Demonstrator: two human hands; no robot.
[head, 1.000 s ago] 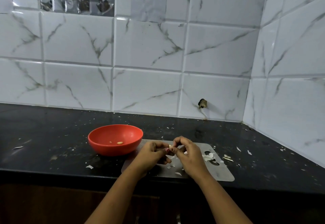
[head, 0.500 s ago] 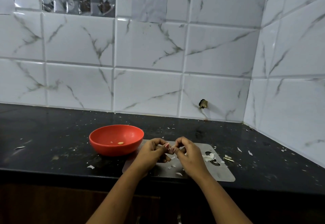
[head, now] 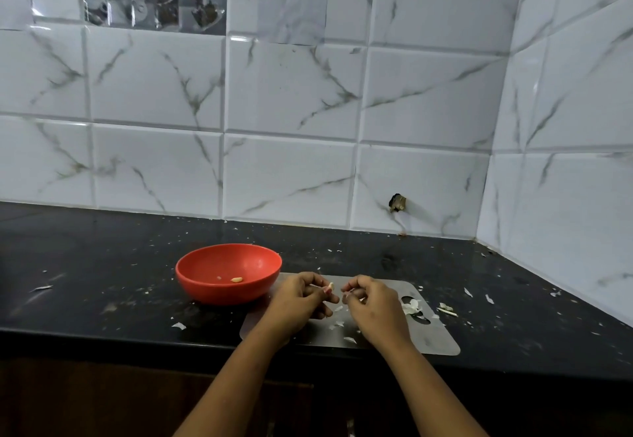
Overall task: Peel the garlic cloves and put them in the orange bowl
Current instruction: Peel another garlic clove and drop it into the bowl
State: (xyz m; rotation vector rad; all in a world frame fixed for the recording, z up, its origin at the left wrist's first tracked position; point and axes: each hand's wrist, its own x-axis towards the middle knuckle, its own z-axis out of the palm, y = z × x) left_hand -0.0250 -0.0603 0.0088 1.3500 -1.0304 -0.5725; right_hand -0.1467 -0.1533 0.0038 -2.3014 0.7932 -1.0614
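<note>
Pinching garlic clove (head: 330, 288) in curled fingertips, left hand (head: 298, 301) hovers just right of orange bowl (head: 219, 292). Right hand (head: 372, 303) farther right, apart, fingers curled, contents unclear. One peeled clove (head: 236, 279) lies inside bowl.

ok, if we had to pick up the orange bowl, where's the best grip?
Pinch the rim of the orange bowl on its left side, coming down from above: the wall is smooth and rounded, with no handle, and the left hand and steel board crowd its right side.
</note>
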